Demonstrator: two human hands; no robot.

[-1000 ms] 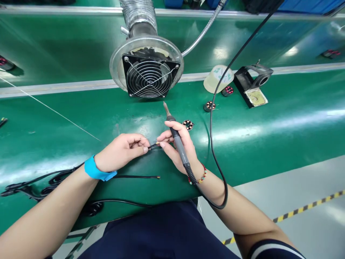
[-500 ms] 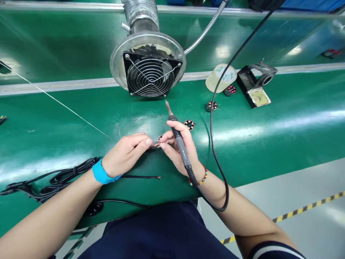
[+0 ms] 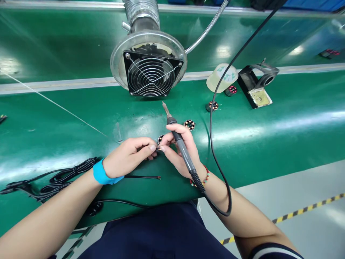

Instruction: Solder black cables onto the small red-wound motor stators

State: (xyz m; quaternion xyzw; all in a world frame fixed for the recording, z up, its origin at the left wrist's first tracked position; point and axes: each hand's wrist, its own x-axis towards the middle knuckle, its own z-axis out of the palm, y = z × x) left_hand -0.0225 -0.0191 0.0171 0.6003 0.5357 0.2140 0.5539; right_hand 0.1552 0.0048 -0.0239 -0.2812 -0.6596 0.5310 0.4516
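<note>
My left hand (image 3: 134,154), with a blue band at the wrist, pinches the end of a thin wire (image 3: 158,148) with yellow showing. Close against it, my right hand (image 3: 182,151) has thumb and fingertips at the same wire. A soldering iron (image 3: 183,149) lies across my right hand, held by the index finger, its tip pointing up and away. Just beyond the fingertips is a small round coil part (image 3: 160,139), partly hidden by them. Another round coil part (image 3: 189,125) rests on the green table past my right hand.
A fume fan (image 3: 151,77) hangs ahead. Black cables (image 3: 70,174) lie at left. Back right are a bottle (image 3: 222,78), two wound coils (image 3: 211,105) and an iron stand (image 3: 254,86). The iron's cord (image 3: 211,126) loops over my right forearm.
Both hands have shifted slightly at the wire, and the iron's tip has moved a little left. More of the coil part beyond the fingertips shows.
</note>
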